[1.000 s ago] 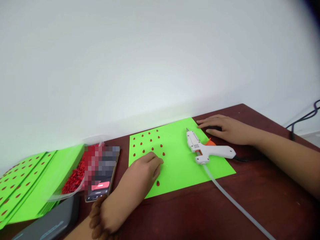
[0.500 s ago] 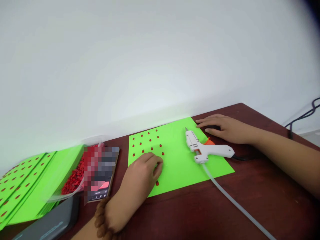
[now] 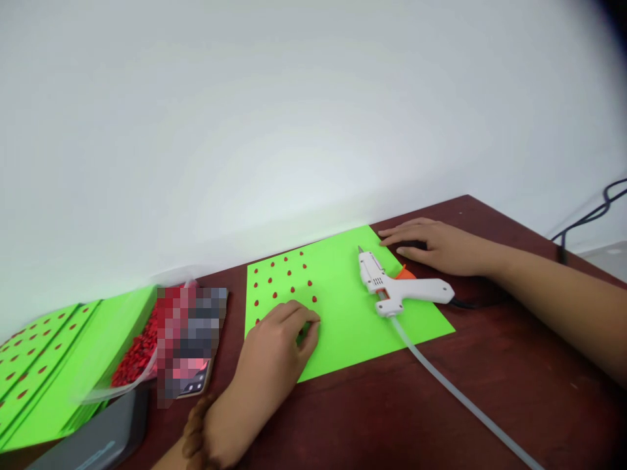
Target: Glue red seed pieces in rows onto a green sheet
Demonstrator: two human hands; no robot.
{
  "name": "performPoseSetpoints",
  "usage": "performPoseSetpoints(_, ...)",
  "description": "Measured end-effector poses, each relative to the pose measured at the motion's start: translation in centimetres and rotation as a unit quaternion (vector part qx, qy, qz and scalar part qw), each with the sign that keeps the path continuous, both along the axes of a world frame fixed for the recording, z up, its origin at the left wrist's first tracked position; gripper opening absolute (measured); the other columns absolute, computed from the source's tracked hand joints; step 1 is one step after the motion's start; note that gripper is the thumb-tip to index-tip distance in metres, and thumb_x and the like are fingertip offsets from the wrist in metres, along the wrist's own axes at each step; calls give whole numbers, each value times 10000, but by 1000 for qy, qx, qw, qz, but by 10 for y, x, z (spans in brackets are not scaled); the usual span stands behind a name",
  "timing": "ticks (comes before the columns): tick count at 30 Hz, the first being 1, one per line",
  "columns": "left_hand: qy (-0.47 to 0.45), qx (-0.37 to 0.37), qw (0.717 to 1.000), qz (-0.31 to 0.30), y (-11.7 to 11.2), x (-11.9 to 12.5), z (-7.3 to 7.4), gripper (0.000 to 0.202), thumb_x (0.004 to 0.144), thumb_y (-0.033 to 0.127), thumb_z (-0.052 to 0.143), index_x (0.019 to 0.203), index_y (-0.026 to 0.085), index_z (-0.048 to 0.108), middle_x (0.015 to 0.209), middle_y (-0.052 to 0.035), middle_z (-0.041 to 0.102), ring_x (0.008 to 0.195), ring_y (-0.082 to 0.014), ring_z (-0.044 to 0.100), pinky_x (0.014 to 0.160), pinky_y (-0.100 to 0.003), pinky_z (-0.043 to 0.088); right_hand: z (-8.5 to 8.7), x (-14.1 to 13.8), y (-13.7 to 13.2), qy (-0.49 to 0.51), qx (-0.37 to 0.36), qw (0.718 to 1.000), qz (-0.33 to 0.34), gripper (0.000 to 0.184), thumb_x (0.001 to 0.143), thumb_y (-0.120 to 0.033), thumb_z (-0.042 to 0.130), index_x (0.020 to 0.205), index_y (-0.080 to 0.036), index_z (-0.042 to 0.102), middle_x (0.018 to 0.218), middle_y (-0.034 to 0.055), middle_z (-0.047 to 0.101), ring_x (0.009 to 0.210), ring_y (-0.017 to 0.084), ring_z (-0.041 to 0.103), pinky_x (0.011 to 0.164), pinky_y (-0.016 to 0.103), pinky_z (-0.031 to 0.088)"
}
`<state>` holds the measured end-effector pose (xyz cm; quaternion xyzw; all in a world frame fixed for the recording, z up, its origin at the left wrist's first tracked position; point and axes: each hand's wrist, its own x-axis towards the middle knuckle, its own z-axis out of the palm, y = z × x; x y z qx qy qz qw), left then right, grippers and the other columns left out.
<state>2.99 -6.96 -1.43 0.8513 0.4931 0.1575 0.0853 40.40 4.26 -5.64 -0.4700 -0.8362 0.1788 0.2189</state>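
My left hand (image 3: 277, 346) rests on the near left part of a bright green sheet (image 3: 343, 313). Its fingers are curled with the tips pressed together on the sheet, and what they pinch is hidden. Rows of small red seeds (image 3: 289, 281) are stuck on the sheet just beyond that hand. My right hand (image 3: 435, 245) lies flat at the sheet's far right corner, fingers stretched out and holding nothing. A white hot glue gun (image 3: 392, 287) lies on the sheet just in front of my right hand, with a clear glue stick (image 3: 455, 398) trailing from its back.
A phone (image 3: 189, 339) lies left of the sheet, partly over a clear bag of red seeds (image 3: 134, 359). A stack of green sheets dotted with seeds (image 3: 44, 365) and a dark grey case (image 3: 98, 437) sit at the far left. A black cable (image 3: 588, 219) runs at the right by the white wall.
My left hand has curled and drawn back slightly over the loose red seed near the sheet's front edge, which no longer shows. My right hand and the glue gun stayed put.
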Motion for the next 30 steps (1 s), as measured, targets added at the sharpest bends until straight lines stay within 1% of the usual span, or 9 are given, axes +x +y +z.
performPoseSetpoints(7,-64,-29,998,-1,2,-1,-2,144,988,149,616,967,210,744,940,-24,754,824,-174,733,761,-307,579,0,0,0,-8,-1,1000,-1,404,1006,-479,527,1334,-421,755,1507,-50,685,1395,354,593,1170,672,453)
performPoseSetpoints(12,-91,-37,995,3,4,3,-1,154,957,105,615,923,199,732,879,-5,734,711,-132,680,689,-264,539,0,0,0,-7,4,1000,5,411,1007,-478,524,1334,-398,759,1512,-40,683,1380,350,602,1165,658,464)
performPoseSetpoints(15,-94,-40,995,9,5,5,0,154,941,90,619,907,195,726,860,1,731,678,-122,655,667,-254,524,1,0,0,-9,3,1000,5,417,1005,-470,520,1334,-388,763,1514,-34,683,1375,352,605,1161,659,465)
performPoseSetpoints(19,-92,-40,995,15,5,7,1,150,933,91,622,901,197,723,851,4,730,670,-122,646,652,-250,513,1,-1,0,-9,3,1000,1,416,998,-464,521,1326,-391,766,1513,-35,683,1381,363,601,1159,683,458)
performPoseSetpoints(24,-83,-27,996,11,5,5,-1,152,948,110,616,917,205,731,888,-3,745,657,-120,629,635,-252,512,-1,0,1,-2,11,1000,-1,396,994,-464,541,1311,-418,773,1466,-43,715,1375,348,616,1167,646,466)
performPoseSetpoints(30,-81,-25,996,-4,3,3,-5,147,966,127,623,943,206,744,906,-16,744,768,-152,695,665,-266,539,-2,1,1,6,13,1000,9,397,995,-438,561,1327,-397,774,1448,-25,728,1370,343,613,1177,629,462)
